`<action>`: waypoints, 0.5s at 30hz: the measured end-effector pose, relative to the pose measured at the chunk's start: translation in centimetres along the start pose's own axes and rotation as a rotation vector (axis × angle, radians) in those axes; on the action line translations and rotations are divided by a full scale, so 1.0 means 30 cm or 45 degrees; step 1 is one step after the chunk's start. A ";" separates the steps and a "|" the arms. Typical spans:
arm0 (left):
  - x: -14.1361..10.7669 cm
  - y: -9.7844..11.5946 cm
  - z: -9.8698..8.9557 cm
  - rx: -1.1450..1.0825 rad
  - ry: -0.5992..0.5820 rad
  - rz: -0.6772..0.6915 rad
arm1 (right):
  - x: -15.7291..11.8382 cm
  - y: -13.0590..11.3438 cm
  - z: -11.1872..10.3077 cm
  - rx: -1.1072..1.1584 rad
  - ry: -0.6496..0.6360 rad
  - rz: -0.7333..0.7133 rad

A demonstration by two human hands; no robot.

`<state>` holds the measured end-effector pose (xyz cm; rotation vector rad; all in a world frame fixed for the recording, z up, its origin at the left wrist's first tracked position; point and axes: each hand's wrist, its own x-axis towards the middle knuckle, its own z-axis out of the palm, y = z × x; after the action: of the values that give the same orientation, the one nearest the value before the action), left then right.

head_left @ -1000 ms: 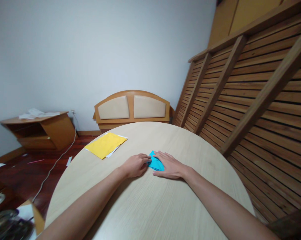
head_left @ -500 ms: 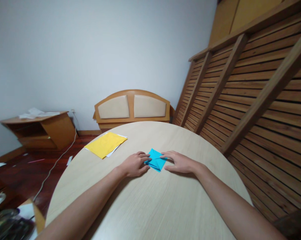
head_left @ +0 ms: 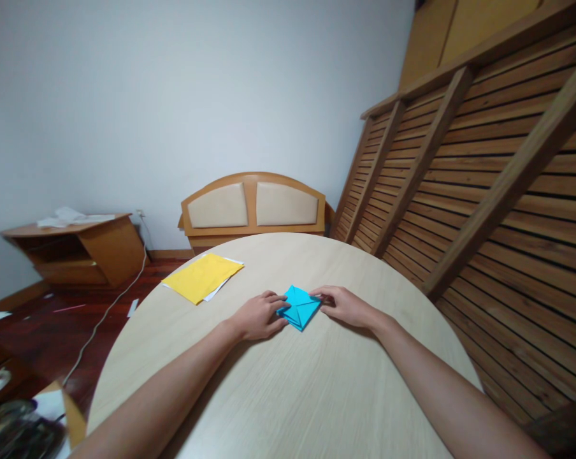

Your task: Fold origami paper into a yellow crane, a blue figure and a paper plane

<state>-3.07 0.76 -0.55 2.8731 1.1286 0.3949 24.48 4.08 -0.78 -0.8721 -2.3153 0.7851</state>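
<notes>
A folded blue origami paper [head_left: 299, 306], square with crossing crease lines, lies on the round table [head_left: 288, 395] with one corner toward me. My left hand [head_left: 263, 315] holds its left corner, fingers over the top and thumb at the near left edge. At the right corner, my right hand [head_left: 343, 306] has its thumb and fingers closed on the paper's edge. Small layers of the fold show along the near left side. The corners under my fingers are partly hidden.
Yellow paper [head_left: 204, 278] lies over white sheets at the table's far left. Behind stands a padded wooden headboard [head_left: 252, 231]. A slatted wooden frame [head_left: 464, 172] leans on the right. A low cabinet [head_left: 111, 252] stands left, with a cable [head_left: 107, 317] on the floor.
My right hand has drawn back slightly to the right, its thumb closing up toward the fingers at the paper's right corner. My left hand stays at the left corner.
</notes>
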 end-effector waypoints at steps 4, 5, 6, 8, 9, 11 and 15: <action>0.001 -0.005 0.005 0.014 -0.002 0.007 | 0.010 0.027 0.017 -0.061 0.097 -0.081; 0.001 -0.007 0.007 0.013 -0.002 0.008 | 0.012 0.031 0.023 -0.086 0.117 -0.107; 0.001 -0.010 0.009 0.010 0.003 0.010 | 0.015 0.033 0.028 -0.121 0.129 -0.130; 0.001 -0.013 0.013 -0.002 0.022 0.019 | 0.019 0.032 0.036 -0.234 0.134 -0.163; 0.001 -0.014 0.015 -0.008 0.032 0.024 | 0.022 0.029 0.040 -0.308 0.131 -0.175; 0.001 -0.015 0.016 -0.013 0.044 0.031 | 0.026 0.021 0.044 -0.449 0.124 -0.196; -0.001 -0.011 0.014 0.005 0.039 0.016 | 0.033 0.008 0.050 -0.548 0.103 -0.178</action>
<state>-3.20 1.02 -1.01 2.8887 1.1180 0.4393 22.95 4.45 -1.70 -0.8851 -2.4801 0.1878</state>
